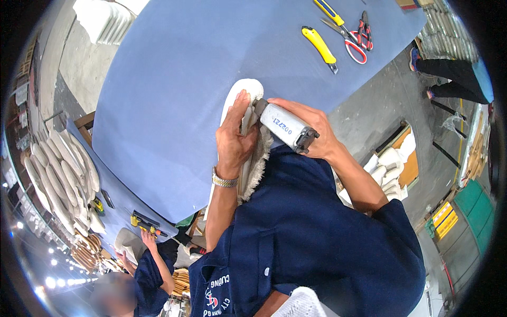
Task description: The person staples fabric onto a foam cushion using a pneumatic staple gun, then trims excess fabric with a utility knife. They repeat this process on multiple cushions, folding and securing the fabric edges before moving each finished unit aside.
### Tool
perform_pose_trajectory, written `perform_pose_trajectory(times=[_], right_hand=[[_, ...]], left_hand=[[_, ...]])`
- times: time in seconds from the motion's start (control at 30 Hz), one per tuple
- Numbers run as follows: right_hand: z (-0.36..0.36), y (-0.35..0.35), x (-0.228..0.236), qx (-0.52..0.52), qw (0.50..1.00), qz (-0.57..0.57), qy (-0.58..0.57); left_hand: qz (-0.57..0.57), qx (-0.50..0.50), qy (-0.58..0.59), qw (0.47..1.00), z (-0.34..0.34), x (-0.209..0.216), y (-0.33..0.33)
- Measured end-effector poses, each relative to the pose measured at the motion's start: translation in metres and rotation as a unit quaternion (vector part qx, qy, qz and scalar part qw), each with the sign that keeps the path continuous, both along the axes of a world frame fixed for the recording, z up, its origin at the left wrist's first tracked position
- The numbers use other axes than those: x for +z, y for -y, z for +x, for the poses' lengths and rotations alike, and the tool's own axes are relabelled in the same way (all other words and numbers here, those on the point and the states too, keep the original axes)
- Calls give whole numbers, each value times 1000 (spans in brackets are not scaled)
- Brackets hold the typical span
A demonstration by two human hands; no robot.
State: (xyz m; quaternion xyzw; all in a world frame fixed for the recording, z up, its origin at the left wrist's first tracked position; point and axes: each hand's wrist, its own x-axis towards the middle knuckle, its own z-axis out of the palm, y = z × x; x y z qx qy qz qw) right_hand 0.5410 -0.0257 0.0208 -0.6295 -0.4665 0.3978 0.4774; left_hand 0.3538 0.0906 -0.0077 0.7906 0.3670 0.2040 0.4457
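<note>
A long, narrow padded piece covered in white fabric [248,87] stands tilted between my body and the blue table, its rounded end pointing away from me. Frayed fabric [257,171] hangs along its right side. My left hand [235,137], with a metal-band watch on the wrist, is closed over the piece, fingers pressing near its far end. In my right hand [319,129] is a grey staple gun [285,124]. The gun's dark nose meets the right edge of the piece, close to my left fingertips. Part of my right fingers is hidden behind the gun.
On the blue table [174,79], at the far right, lie a yellow utility knife [319,45], a yellow-handled tool [328,9], red-handled scissors [355,52] and pliers [364,31]. Stacked white padded pieces [63,179] stand left. A co-worker [153,269] handles a tool at lower left.
</note>
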Motion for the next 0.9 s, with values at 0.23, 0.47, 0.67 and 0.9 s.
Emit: perform_pose_trajectory(times=[0.23, 0.47, 0.67, 0.9], right_hand=[[2, 0, -12, 0, 1000, -4, -27], [8, -8, -11, 33, 999, 1, -25], [7, -9, -10, 39, 998, -43, -32], [12, -33, 17, 79, 993, -88, 12]], left_hand=[[12, 0, -19, 1000, 3, 7, -2], [-31, -2, -18, 999, 1, 9, -8], [-54, 1, -1, 999, 1, 7, -8], [-87, 13, 25, 996, -3, 5, -14]])
